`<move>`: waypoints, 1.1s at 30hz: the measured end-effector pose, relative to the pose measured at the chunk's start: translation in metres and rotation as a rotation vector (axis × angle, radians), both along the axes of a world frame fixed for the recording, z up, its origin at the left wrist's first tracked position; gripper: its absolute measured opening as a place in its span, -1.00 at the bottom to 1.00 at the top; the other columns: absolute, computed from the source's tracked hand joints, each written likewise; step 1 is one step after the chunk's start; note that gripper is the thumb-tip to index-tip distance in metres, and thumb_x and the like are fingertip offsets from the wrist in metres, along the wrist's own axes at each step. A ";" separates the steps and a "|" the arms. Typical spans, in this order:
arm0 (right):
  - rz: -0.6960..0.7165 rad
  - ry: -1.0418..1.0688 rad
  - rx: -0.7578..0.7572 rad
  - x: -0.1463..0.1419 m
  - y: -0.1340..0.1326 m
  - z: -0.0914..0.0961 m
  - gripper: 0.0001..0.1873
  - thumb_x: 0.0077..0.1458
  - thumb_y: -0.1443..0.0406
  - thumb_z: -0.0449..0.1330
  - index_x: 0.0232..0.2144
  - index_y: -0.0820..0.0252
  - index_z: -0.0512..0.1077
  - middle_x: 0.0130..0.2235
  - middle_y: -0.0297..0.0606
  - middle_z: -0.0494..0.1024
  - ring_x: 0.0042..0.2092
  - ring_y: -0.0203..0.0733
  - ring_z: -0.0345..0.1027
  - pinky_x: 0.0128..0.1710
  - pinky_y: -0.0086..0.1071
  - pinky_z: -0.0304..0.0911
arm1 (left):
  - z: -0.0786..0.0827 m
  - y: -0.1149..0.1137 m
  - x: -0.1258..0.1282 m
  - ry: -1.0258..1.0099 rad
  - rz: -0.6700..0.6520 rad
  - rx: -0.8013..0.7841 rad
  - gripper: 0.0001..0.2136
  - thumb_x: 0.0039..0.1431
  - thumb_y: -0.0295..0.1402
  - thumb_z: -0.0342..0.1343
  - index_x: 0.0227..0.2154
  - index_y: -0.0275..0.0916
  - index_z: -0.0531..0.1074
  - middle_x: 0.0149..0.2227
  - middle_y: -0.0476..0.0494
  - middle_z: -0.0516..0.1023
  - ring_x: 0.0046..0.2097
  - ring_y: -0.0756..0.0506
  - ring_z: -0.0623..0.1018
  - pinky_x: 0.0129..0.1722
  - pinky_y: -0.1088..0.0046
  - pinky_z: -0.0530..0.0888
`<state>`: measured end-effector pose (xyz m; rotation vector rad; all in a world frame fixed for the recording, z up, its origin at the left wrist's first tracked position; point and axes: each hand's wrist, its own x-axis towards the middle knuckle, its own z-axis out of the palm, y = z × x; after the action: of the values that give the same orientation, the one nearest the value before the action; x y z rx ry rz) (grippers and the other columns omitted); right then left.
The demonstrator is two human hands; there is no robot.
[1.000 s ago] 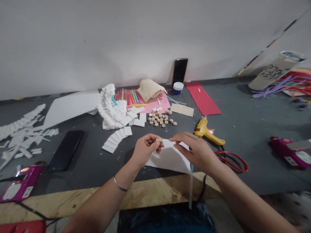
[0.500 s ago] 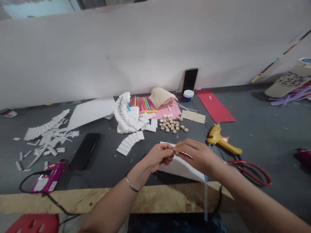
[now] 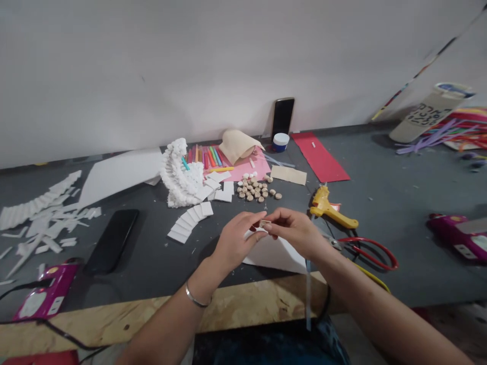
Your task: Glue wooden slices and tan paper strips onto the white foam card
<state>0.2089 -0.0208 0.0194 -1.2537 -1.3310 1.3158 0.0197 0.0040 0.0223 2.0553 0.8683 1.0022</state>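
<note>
A small wooden disc is pinched between the right hand's fingertips, held above a white sheet on the desk. The left hand is half curled, its fingertips just beside the disc; contact unclear. Yellow glue gun and red-handled scissors lie right; more wooden discs lie ahead.
</note>
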 end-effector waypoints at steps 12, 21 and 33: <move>-0.016 -0.132 0.021 -0.002 -0.002 -0.001 -0.70 0.15 0.08 0.18 -0.39 0.20 0.50 -0.51 -0.34 0.50 -0.44 -0.30 0.34 -0.38 -0.41 0.20 | -0.003 -0.002 0.006 -0.127 0.096 -0.132 -0.84 0.19 -0.32 0.19 -0.20 -0.18 0.59 -0.31 -0.11 0.58 -0.28 -0.02 0.54 -0.27 0.50 0.46; -0.105 -0.575 0.294 -0.008 -0.010 0.002 -0.80 0.21 0.27 0.09 -0.36 0.18 0.49 -0.40 -0.28 0.56 -0.38 -0.26 0.38 -0.38 -0.43 0.16 | -0.008 -0.002 0.015 -0.300 0.110 -0.618 -0.79 0.04 -0.24 0.26 -0.30 -0.26 0.58 -0.48 -0.04 0.53 -0.43 0.01 0.48 -0.37 0.51 0.44; -0.256 -1.384 0.144 0.123 0.004 -0.007 -0.71 0.13 0.32 0.10 -0.10 0.30 0.43 -0.07 0.07 0.53 -0.07 0.08 0.37 -0.12 -0.20 0.22 | -0.005 0.013 0.012 -0.751 0.236 -1.069 -0.63 -0.36 -0.30 0.50 -0.40 -0.32 0.61 -0.50 -0.05 0.56 -0.48 0.10 0.45 -0.44 0.61 0.41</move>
<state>0.3321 -0.0168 0.0126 -2.2438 -1.9547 -0.0131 0.0322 0.0171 0.0170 0.6211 0.9266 0.9904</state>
